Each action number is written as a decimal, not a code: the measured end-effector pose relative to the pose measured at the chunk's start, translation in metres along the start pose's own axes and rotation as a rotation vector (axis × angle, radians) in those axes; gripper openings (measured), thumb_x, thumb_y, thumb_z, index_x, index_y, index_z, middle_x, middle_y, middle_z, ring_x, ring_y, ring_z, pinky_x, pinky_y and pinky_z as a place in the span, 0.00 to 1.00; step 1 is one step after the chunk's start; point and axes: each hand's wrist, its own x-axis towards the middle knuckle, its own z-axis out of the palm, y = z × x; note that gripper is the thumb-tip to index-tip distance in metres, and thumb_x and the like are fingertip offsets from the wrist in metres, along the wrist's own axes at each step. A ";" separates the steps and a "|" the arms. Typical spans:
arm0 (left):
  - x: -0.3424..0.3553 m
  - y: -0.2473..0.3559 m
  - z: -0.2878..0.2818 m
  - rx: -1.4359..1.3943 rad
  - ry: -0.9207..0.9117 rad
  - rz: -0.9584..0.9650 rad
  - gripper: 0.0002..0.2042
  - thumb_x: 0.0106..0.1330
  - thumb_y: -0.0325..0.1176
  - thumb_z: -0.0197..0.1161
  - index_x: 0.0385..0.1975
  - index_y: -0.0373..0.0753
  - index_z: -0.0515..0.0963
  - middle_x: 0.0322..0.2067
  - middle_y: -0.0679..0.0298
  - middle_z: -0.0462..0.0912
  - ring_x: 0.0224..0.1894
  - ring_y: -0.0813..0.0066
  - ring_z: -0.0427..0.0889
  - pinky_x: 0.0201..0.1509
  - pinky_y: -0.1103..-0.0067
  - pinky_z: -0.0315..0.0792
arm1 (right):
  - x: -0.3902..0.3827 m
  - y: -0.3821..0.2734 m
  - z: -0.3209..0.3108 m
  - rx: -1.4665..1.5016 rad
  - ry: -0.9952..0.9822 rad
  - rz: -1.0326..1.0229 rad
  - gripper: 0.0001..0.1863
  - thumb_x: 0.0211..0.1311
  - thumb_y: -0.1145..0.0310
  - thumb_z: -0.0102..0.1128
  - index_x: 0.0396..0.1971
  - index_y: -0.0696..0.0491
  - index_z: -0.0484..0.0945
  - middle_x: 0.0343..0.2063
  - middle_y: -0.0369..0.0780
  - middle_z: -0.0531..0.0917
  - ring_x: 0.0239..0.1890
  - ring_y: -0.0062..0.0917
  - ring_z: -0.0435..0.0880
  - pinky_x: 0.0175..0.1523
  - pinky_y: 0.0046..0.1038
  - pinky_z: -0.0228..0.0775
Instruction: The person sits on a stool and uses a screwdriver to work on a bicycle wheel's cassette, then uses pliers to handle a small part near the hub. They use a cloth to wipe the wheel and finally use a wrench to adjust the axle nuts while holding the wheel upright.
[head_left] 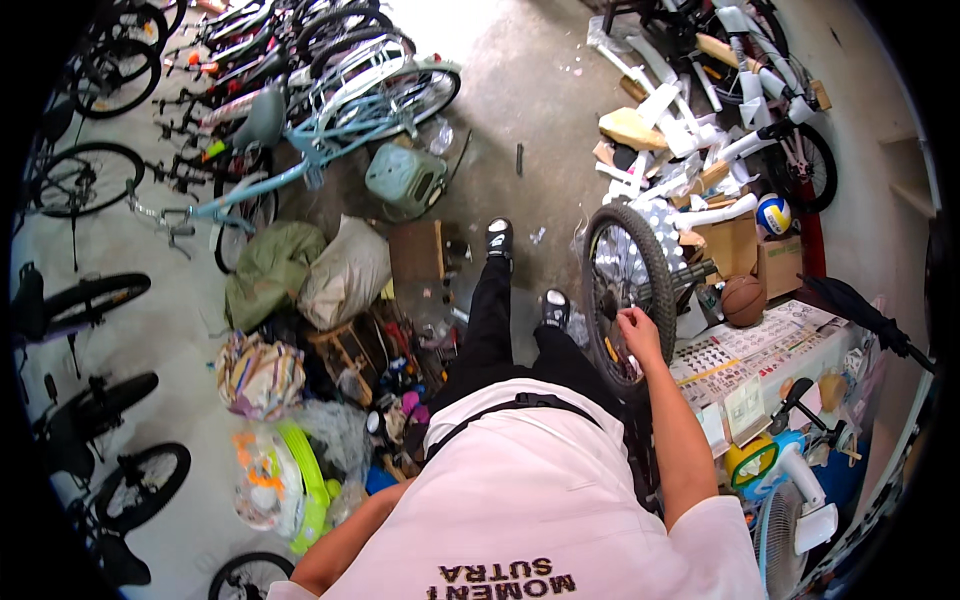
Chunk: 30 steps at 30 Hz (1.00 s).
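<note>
My right hand [638, 334] reaches to a bicycle wheel [655, 245] that stands upright on my right. Its fingers are closed in a pinch close to the spokes, beside the hub area. What they pinch, if anything, is too small to make out. The wheel has a black knobbly tyre, and dark metal parts [690, 275] stick out on its far side. My left forearm [355, 530] runs in behind my white shirt, which hides the left hand.
Wrapped bicycle parts [690, 130] lie heaped at the far right. A basketball [743, 300] sits beside a paper-covered table [765, 350]. To the left are a light-blue bicycle [330, 140], a grey-green basket [405, 178], sacks [345, 270] and several parked bicycles. A fan [780, 540] stands near right.
</note>
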 end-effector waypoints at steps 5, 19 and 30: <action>0.007 0.093 -0.149 0.232 -0.145 0.079 0.21 0.61 0.44 0.72 0.50 0.38 0.84 0.49 0.50 0.86 0.51 0.55 0.84 0.57 0.64 0.76 | 0.011 0.026 -0.018 0.173 0.224 0.151 0.11 0.69 0.64 0.63 0.44 0.55 0.83 0.30 0.35 0.85 0.28 0.18 0.81 0.36 0.23 0.75; 0.070 0.543 -0.429 1.505 0.760 0.714 0.11 0.70 0.38 0.58 0.40 0.38 0.81 0.39 0.50 0.85 0.41 0.45 0.85 0.45 0.57 0.79 | -0.088 -0.043 0.152 0.482 0.735 0.577 0.13 0.68 0.57 0.63 0.43 0.51 0.84 0.37 0.43 0.90 0.41 0.37 0.90 0.46 0.36 0.79; 0.178 0.582 -0.120 2.128 -0.174 1.283 0.23 0.66 0.36 0.67 0.62 0.48 0.75 0.62 0.54 0.74 0.59 0.50 0.78 0.59 0.62 0.76 | -0.107 -0.070 0.320 1.163 0.984 0.438 0.10 0.72 0.64 0.64 0.46 0.53 0.82 0.29 0.36 0.85 0.32 0.21 0.84 0.40 0.26 0.77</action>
